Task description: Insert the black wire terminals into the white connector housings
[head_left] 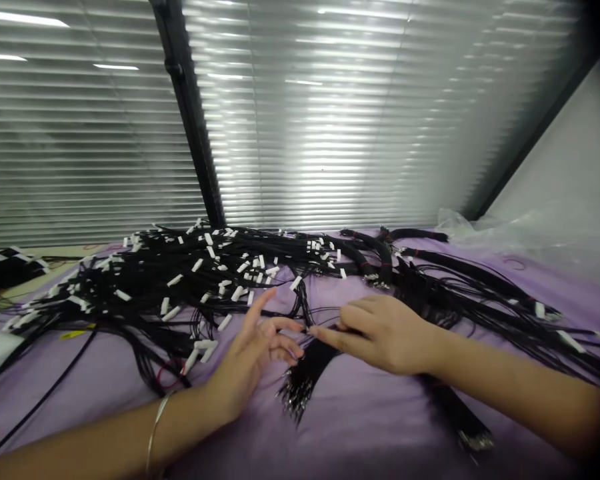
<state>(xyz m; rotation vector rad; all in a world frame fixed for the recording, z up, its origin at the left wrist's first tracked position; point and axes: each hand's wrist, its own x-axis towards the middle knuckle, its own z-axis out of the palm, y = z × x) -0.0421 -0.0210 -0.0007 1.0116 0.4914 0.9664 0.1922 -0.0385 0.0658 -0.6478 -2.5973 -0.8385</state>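
My left hand (253, 357), with a thin bangle (156, 427) at its wrist, is at the centre with thumb raised and fingers apart. My right hand (380, 333) is closed, its index finger pointing left and nearly meeting the left fingertips. A small dark bit shows between the fingertips, too small to name. Directly below both hands, a bundle of black cables (310, 373) lies with its metal-tipped ends toward me. Whether the right fingers hold some of these cables is hidden.
A big heap of black cables with white tags (150, 280) covers the back left of the purple cloth (380, 427). More bundles (480, 280) lie right, one (455, 413) below my right forearm. Blinds (320, 133) stand behind; clear plastic (520, 233) lies back right.
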